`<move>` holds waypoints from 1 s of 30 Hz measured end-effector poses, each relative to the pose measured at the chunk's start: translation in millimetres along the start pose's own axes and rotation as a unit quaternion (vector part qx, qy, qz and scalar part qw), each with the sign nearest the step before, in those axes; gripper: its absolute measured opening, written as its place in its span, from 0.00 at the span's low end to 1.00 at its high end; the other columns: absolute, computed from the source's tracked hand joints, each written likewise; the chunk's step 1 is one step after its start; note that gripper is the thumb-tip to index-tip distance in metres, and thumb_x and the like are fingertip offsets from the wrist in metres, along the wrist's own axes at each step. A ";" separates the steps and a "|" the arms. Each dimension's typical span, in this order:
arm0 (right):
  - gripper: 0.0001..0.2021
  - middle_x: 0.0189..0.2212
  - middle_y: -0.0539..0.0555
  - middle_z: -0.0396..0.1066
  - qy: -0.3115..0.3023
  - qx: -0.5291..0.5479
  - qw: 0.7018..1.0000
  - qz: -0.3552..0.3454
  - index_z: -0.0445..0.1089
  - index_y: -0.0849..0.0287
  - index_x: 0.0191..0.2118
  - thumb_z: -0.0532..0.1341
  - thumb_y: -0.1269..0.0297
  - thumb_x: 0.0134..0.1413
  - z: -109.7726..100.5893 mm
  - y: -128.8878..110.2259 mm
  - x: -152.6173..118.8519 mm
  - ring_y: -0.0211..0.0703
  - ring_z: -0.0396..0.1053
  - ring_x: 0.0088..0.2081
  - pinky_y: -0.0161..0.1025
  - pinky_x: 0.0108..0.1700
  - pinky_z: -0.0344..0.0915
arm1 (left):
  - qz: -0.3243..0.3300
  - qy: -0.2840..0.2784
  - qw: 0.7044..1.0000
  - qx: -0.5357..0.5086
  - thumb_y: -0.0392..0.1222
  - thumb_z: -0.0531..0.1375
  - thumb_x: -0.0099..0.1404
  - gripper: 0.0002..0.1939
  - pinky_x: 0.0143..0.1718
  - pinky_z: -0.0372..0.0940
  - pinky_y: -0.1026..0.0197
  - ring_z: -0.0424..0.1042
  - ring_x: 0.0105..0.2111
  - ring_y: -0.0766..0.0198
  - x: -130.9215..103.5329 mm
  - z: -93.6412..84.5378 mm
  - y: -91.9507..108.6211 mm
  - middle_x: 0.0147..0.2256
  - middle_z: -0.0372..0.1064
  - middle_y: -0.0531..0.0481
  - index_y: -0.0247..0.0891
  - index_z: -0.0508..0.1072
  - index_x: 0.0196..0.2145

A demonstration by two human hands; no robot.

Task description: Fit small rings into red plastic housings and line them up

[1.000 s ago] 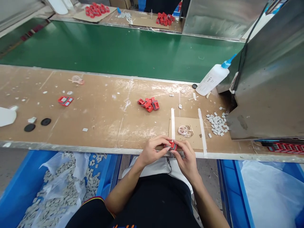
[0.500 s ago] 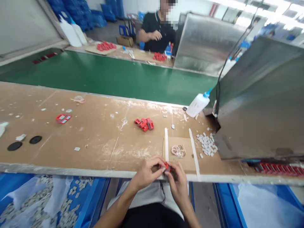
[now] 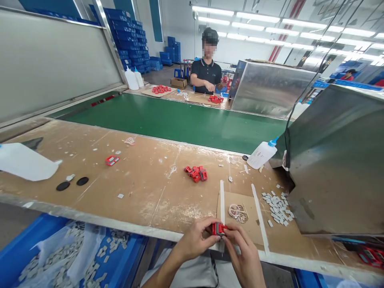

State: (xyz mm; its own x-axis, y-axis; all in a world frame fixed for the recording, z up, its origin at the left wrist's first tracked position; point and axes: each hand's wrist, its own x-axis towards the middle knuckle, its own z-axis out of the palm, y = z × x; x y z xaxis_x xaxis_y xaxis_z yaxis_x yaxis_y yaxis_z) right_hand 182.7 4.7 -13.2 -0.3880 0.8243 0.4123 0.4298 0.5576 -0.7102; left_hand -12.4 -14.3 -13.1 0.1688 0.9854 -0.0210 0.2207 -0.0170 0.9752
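Note:
Just over the table's front edge, my left hand [image 3: 196, 239] and my right hand [image 3: 241, 248] hold one small red and grey plastic part [image 3: 218, 229] between them. The left thumb and fingers pinch its left side; the right fingertips press on its right side. Beyond my hands, a pile of similar red parts [image 3: 196, 174] lies on the brown worktable [image 3: 150, 188]. Close to my right hand are rubber bands and thin wire-like pieces [image 3: 238, 213] on a cardboard sheet, between two white tape strips. Many small grey-white tiles [image 3: 277, 208] are heaped to the right.
A white squeeze bottle [image 3: 262, 155] leans near a metal box [image 3: 336, 160] at right. Another bottle [image 3: 27, 162] lies at left, near black discs [image 3: 82, 181]. A green conveyor belt [image 3: 168, 119] separates me from a co-worker [image 3: 206, 74]. Below left sits a blue bin [image 3: 126, 260].
My view has tilted upward, showing more of the room. Both hands still grip the red part, which now shows more of its face between my fingers. The co-worker's hand has lowered toward their table.

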 end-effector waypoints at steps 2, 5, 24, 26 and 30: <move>0.07 0.41 0.55 0.76 -0.062 -0.008 0.998 -0.007 0.72 0.52 0.43 0.57 0.68 0.68 -8.8 -1.7 3.6 0.45 0.78 0.42 0.36 0.42 0.76 | 0.014 -0.014 1.000 0.022 0.44 0.64 0.63 0.16 0.50 0.68 0.57 0.75 0.44 0.54 -0.5 -1.5 1.0 0.44 0.79 0.43 0.38 0.79 0.48; 0.07 0.39 0.54 0.74 -0.107 -0.007 0.994 -0.015 0.68 0.53 0.40 0.55 0.70 0.68 -11.6 -3.0 4.7 0.42 0.76 0.39 0.35 0.40 0.74 | 0.041 -0.040 0.998 0.031 0.45 0.63 0.65 0.16 0.51 0.67 0.56 0.75 0.45 0.53 -0.9 -2.5 1.2 0.44 0.79 0.42 0.38 0.79 0.48; 0.10 0.33 0.52 0.74 -0.026 0.031 0.987 0.158 0.70 0.54 0.35 0.56 0.61 0.69 -117.8 -10.8 -60.7 0.42 0.72 0.34 0.39 0.38 0.69 | -0.043 -0.013 0.997 -0.067 0.59 0.67 0.61 0.26 0.44 0.77 0.54 0.80 0.39 0.54 3.5 -15.0 -33.8 0.41 0.81 0.40 0.37 0.80 0.49; 0.10 0.32 0.52 0.75 0.076 -0.074 0.971 0.215 0.71 0.54 0.35 0.56 0.62 0.68 -161.5 13.1 -85.8 0.44 0.72 0.32 0.40 0.35 0.68 | -0.059 -0.002 0.996 -0.060 0.61 0.69 0.57 0.26 0.44 0.77 0.53 0.81 0.38 0.53 3.5 -15.8 -31.4 0.38 0.82 0.40 0.37 0.82 0.43; 0.10 0.26 0.53 0.69 0.257 -0.312 0.864 0.299 0.66 0.56 0.27 0.61 0.67 0.61 -225.7 86.1 -96.5 0.42 0.64 0.26 0.39 0.30 0.59 | -0.089 0.015 0.995 -0.032 0.64 0.70 0.53 0.27 0.43 0.78 0.54 0.81 0.36 0.53 2.2 -11.0 -18.6 0.37 0.82 0.41 0.38 0.83 0.39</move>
State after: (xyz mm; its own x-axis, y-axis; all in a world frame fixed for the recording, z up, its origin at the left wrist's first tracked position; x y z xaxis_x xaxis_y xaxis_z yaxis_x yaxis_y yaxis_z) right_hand 441.2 -4.6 14.6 0.4010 0.8283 0.3912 0.8466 -0.1719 -0.5038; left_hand -26.7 -10.0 -28.9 0.1031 0.9766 -0.1886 0.1831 0.1677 0.9687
